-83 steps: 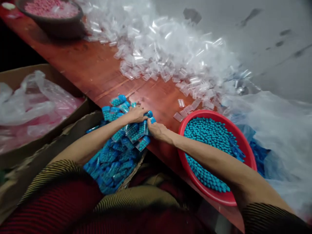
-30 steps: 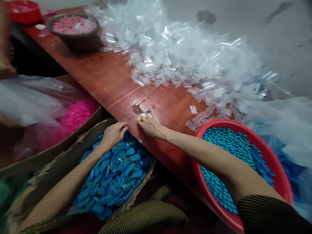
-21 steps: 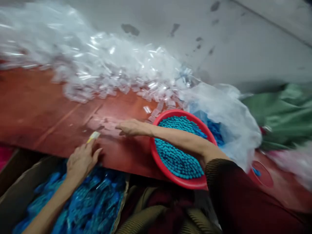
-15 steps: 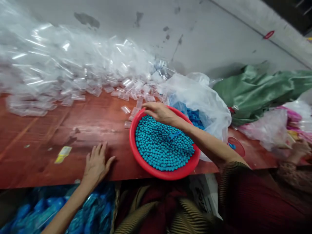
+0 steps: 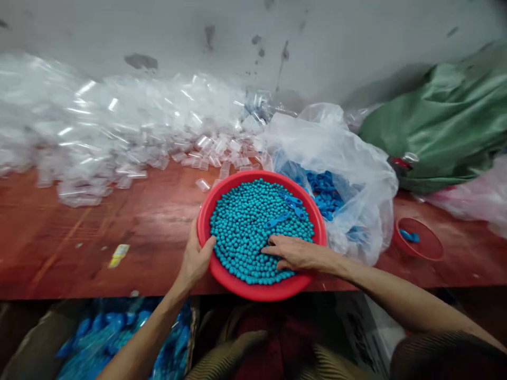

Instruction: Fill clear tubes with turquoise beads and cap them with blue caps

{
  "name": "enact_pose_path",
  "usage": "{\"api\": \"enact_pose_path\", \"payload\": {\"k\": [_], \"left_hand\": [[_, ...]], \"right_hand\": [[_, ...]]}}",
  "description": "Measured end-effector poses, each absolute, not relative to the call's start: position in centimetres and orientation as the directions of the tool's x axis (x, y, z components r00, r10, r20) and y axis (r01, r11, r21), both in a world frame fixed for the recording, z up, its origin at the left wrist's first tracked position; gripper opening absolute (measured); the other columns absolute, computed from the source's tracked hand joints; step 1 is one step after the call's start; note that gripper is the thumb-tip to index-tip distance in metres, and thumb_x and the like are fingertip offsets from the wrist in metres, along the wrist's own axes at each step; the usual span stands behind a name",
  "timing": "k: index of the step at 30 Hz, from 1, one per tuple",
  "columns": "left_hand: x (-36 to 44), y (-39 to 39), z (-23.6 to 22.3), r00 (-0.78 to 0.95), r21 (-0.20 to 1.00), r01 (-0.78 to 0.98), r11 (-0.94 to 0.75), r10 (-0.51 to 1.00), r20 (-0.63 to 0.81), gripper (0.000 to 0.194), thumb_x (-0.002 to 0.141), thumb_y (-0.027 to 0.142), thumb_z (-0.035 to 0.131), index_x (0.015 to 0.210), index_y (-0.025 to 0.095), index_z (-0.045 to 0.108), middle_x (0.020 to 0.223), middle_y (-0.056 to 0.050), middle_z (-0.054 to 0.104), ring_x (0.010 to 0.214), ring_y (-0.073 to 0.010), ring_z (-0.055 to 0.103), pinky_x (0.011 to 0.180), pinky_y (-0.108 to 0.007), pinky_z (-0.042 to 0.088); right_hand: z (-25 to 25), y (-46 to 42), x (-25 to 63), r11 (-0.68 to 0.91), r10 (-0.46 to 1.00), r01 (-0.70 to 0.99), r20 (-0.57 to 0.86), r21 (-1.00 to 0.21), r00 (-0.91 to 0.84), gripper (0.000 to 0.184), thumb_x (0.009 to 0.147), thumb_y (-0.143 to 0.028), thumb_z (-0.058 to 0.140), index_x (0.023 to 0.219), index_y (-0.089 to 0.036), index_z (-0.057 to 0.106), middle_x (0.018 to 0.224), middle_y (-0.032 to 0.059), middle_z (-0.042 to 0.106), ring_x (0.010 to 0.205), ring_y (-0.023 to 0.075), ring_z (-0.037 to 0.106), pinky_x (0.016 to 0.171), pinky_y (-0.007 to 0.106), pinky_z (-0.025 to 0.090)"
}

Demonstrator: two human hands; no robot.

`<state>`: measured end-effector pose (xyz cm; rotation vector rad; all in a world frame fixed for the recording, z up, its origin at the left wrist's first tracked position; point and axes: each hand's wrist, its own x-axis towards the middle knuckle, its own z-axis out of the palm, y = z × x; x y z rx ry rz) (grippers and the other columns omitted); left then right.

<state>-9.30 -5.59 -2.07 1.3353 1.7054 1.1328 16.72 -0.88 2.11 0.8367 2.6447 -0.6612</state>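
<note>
On the table [image 5: 158, 227], near its front edge, stands a red basin [image 5: 261, 292], filled with blue beads [image 5: 245, 227]. The left hand [image 5: 195, 257] grips the basin's left side, its thumb inside the rim and the other fingers outside. The right hand [image 5: 295, 253] rests on the beads with bent fingers; whether it pinches any, I cannot tell. Behind this hand, blue clips [image 5: 278, 219] lie upon the beads. Beside the basin, to the right, a whitish bag [image 5: 368, 174] contains blue pieces [image 5: 325, 192].

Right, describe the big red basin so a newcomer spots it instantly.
Find the long reddish table. At its near edge, the left hand grips the big red basin. Unlike the smaller red bowl to its right, it is full of turquoise beads.
</note>
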Motion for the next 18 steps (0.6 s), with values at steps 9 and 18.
{"api": "enact_pose_path", "payload": {"k": [9, 18], "left_hand": [[-10.7, -3.7, -2.0, -0.168, 0.963, 0.263, 0.063, 0.986, -0.018, 0.075, 0.07, 0.021, 0.05, 0.142, 0.021, 0.028, 0.134, -0.006, 0.052, 0.118, -0.0224, 0.052, 0.105, -0.039, 0.04], [-23.0, 2.5, -3.7, -0.595, 0.788, 0.556, 0.265, 0.789, 0.154, 0.05, 0.087, 0.045, 0.036, 0.129, 0.02, 0.045, 0.131, -0.013, 0.051, 0.127, -0.0259, 0.044, 0.106, -0.045, 0.036]], "right_hand": [[1.6, 2.2, 14.1, 0.71, 0.549, 0.6, -0.245, -0.367, -0.799, 0.04, 0.088, -0.02, 0.043, 0.126, -0.026, 0.055, 0.128, 0.0106, 0.055, 0.109, 0.0229, 0.06, 0.089, 0.038, 0.051], [6.2, 11.8, 9.0, 0.574, 0.657, 0.454, 0.052, -0.682, -0.752, 0.035, 0.088, -0.037, 0.048, 0.114, -0.021, 0.063, 0.116, 0.0091, 0.064, 0.108, 0.0217, 0.06, 0.096, 0.039, 0.047]]}}
